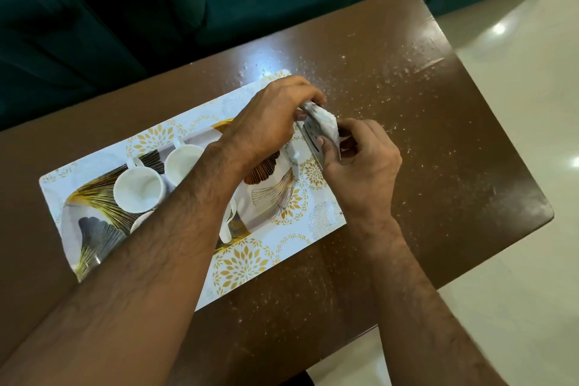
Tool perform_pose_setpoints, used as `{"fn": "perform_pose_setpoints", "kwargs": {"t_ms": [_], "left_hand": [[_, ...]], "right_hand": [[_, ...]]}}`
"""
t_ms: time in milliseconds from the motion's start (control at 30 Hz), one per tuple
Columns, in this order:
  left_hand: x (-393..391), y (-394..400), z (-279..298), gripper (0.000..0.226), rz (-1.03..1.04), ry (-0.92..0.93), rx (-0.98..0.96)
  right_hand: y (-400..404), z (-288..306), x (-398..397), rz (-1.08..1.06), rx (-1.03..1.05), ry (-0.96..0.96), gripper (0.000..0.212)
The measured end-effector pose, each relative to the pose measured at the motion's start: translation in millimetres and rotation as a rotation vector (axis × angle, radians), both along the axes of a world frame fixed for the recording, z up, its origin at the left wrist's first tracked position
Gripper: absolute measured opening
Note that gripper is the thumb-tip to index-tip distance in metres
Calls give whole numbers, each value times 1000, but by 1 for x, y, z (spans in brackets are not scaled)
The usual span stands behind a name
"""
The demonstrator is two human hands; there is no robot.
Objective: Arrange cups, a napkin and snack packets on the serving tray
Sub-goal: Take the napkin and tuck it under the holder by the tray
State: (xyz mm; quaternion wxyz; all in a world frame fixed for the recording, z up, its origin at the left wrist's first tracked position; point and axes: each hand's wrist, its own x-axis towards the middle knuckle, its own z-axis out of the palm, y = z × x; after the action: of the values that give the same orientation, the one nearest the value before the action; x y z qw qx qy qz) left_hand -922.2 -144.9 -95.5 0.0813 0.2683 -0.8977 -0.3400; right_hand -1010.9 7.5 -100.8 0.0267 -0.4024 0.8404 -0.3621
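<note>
Tray (238, 266): long, white, gold floral border, lying slantwise on the brown table (407, 166); rim bare at the near edge.
Cups: 2 white cups clearly seen on the tray's left half, one (139, 186) near the middle, another (183, 160) just behind it; parts of 2 more (227, 222) show from under the left forearm. All appear upright.
Napkin (327, 121): white, crumpled, held above the tray's right end together with a thin grey metal piece (308, 127), likely a holder; what exactly it is cannot be told.
Left hand (266, 122): curled over the top of the metal piece, fingers closed on its upper edge.
Right hand (363, 163): thumb and fingertips pinched on the napkin and the lower end of the metal piece.
Snack packets: none in view.
Handling, napkin: judged very light, soft and easily torn; best taken at a folded edge with a gentle pinch, not pulled against the metal.
Handling, metal piece: judged stiff, thin and smooth; its edges may snag the paper.
Handling, cups: judged hard, glossy and breakable; take by the handle or around the body, one at a time.
Table surface: speckled with white crumbs or scuffs.
Risk: the left forearm passes low over the cups; a careless sweep could knock one.
</note>
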Motion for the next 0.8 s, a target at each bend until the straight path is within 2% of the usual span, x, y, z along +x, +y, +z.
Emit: {"fn": "perform_pose_setpoints", "kwargs": {"t_ms": [233,367,467,667,800], "left_hand": [[29,15,11,38,132,-3,-102],[70,25,17,43,193,-97,-274],[105,31,21,49,258,-153,-318],[218,37,35,58,457,-227,-287],[308,47,46,66,563,-275,-288]], "right_hand": [[1,16,17,-38,-3,155,42],[-6,24,48,65,-51,244,45],[-16,24,74,174,-32,247,51],[-39,27,164,384,168,265,73],[-52,32,235,502,236,293,75]]}}
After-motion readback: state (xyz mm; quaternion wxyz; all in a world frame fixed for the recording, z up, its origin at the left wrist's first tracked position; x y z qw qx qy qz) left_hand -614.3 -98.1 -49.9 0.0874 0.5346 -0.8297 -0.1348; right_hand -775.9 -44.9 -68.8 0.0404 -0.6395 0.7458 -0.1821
